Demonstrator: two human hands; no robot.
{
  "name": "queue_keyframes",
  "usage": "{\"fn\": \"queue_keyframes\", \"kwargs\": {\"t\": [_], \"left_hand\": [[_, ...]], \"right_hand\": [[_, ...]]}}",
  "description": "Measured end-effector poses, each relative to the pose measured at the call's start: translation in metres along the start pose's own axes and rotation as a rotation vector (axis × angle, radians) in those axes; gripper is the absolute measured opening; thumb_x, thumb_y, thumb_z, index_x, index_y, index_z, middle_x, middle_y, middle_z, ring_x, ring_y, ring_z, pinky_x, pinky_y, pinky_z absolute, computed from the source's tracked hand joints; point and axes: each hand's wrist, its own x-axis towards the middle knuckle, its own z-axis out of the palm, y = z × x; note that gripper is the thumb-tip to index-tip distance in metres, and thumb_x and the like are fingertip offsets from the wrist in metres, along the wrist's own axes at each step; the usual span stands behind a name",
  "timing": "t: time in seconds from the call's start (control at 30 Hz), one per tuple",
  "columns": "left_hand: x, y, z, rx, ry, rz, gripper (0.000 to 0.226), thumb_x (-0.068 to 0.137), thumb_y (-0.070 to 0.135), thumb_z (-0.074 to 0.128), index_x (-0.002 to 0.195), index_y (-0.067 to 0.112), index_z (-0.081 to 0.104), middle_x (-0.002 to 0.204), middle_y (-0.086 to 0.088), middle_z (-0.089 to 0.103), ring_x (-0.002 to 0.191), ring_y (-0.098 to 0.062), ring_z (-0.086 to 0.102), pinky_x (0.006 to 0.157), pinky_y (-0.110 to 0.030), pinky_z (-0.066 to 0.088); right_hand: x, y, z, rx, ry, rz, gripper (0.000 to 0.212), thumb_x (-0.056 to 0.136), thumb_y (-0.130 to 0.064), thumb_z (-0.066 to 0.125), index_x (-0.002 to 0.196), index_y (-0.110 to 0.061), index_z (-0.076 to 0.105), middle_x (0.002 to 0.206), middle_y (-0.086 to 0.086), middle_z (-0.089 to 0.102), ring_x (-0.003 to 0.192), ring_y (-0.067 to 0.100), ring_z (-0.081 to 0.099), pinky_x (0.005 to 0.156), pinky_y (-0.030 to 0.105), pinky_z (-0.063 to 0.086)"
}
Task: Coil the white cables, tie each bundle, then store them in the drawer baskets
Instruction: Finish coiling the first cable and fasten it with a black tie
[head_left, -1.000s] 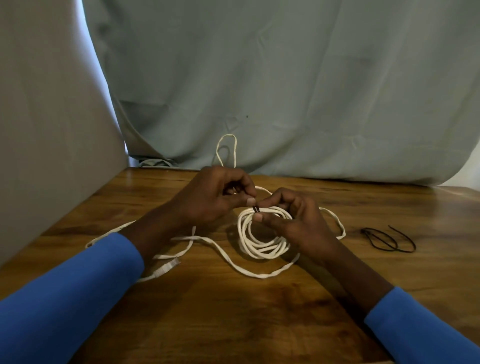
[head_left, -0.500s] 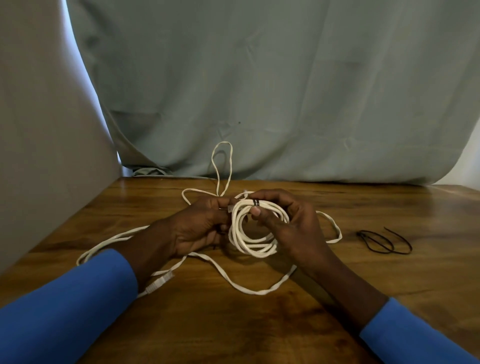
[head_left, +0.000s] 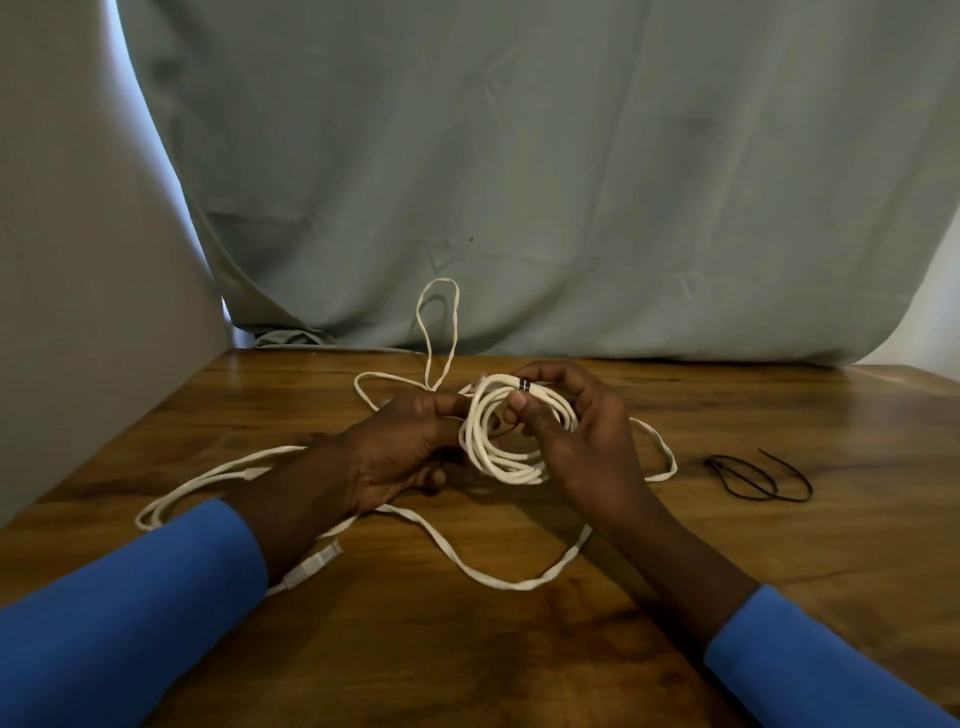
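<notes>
A small coil of round white cable (head_left: 506, 457) is held a little above the wooden table (head_left: 519, 649). A thin black tie (head_left: 524, 385) is wrapped round its top. My right hand (head_left: 576, 441) grips the coil at the top, thumb through the ring beside the tie. My left hand (head_left: 400, 452) pinches the coil's left side. A second, flat white cable (head_left: 467, 561) lies loose on the table around both hands, with one loop (head_left: 439, 332) standing up against the curtain and its plug (head_left: 311, 564) by my left sleeve.
More black ties (head_left: 753, 475) lie on the table to the right. A grey-green curtain (head_left: 519, 182) hangs behind the table's far edge. A pale panel (head_left: 78, 312) stands along the left side.
The coil has been lifted off the table and tipped more upright. My left hand moved from the tie at the top down to the coil's left side. The view tilted slightly.
</notes>
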Motion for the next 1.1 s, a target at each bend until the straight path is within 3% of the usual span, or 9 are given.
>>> {"fn": "queue_keyframes", "kwargs": {"t": [0.07,0.17,0.23,0.3,0.47,0.57,0.7,0.83,1.1], "left_hand": [[0.002,-0.002,0.004,0.069,0.163,0.077,0.012,0.095,0.016,0.071,0.103,0.019,0.078,0.088,-0.008,0.075,0.061,-0.013,0.064,0.044,-0.024,0.040],[0.001,-0.003,0.010,0.528,0.666,0.522,0.008,0.097,0.028,0.069,0.090,0.025,0.073,0.081,0.010,0.069,0.070,-0.005,0.061,0.061,-0.024,0.046],[-0.009,0.002,0.019,0.764,0.692,0.858,0.010,0.093,0.029,0.074,0.085,0.024,0.070,0.071,0.012,0.060,0.064,-0.006,0.057,0.058,-0.019,0.041],[-0.017,0.005,0.030,0.908,0.547,0.996,0.012,0.090,0.031,0.078,0.083,0.025,0.070,0.065,0.012,0.054,0.060,-0.007,0.053,0.056,-0.024,0.041],[-0.013,0.000,0.045,1.066,0.549,0.828,0.012,0.084,0.037,0.079,0.092,0.028,0.077,0.066,0.021,0.057,0.062,0.003,0.053,0.062,-0.015,0.038],[-0.011,-0.005,0.046,1.096,0.543,0.754,0.016,0.085,0.038,0.074,0.090,0.025,0.081,0.076,0.010,0.074,0.066,-0.003,0.064,0.065,-0.025,0.048],[-0.005,-0.014,0.044,0.851,0.452,0.699,0.014,0.087,0.025,0.072,0.074,0.026,0.077,0.053,0.012,0.059,0.050,-0.006,0.055,0.052,-0.025,0.039],[-0.001,-0.012,0.044,0.651,0.448,0.652,0.028,0.098,0.022,0.058,0.070,0.023,0.063,0.060,0.002,0.060,0.057,-0.015,0.057,0.054,-0.038,0.045],[-0.005,0.007,0.021,1.099,0.243,0.773,0.022,0.090,0.026,0.052,0.068,0.026,0.046,0.064,0.008,0.050,0.059,-0.010,0.049,0.054,-0.033,0.035]], "right_hand": [[0.002,0.003,-0.003,-0.016,0.049,0.007,0.016,0.091,-0.008,0.076,0.104,-0.016,0.071,0.091,0.006,0.077,0.083,0.021,0.075,0.077,0.036,0.061],[0.005,0.006,-0.008,-0.004,0.157,0.038,0.017,0.089,-0.007,0.077,0.100,-0.018,0.072,0.089,0.005,0.078,0.082,0.020,0.076,0.077,0.039,0.062],[0.006,0.007,-0.009,-0.010,0.210,0.048,0.016,0.088,-0.007,0.078,0.099,-0.017,0.073,0.088,0.003,0.078,0.083,0.019,0.076,0.077,0.039,0.063],[0.005,0.007,-0.008,-0.027,0.231,0.048,0.015,0.087,-0.009,0.079,0.099,-0.015,0.073,0.089,0.001,0.078,0.084,0.015,0.076,0.077,0.034,0.062],[0.001,0.006,-0.001,-0.045,0.214,0.077,0.016,0.086,-0.007,0.079,0.097,-0.017,0.074,0.089,-0.002,0.077,0.083,0.011,0.075,0.073,0.029,0.061],[-0.002,0.007,0.003,-0.044,0.208,0.110,0.018,0.085,-0.007,0.080,0.098,-0.019,0.075,0.089,-0.002,0.078,0.083,0.011,0.075,0.076,0.035,0.063],[-0.003,0.008,0.003,-0.070,0.209,0.110,0.020,0.085,-0.009,0.081,0.100,-0.021,0.074,0.091,-0.006,0.077,0.085,0.007,0.074,0.080,0.037,0.063],[-0.001,0.007,0.004,-0.073,0.175,0.061,0.022,0.088,-0.015,0.079,0.109,-0.014,0.074,0.094,-0.003,0.078,0.086,0.011,0.075,0.080,0.040,0.063],[0.002,0.015,-0.006,-0.289,0.037,-0.089,0.021,0.096,-0.024,0.070,0.114,-0.016,0.075,0.092,-0.007,0.077,0.080,0.010,0.074,0.075,0.040,0.061]]}}
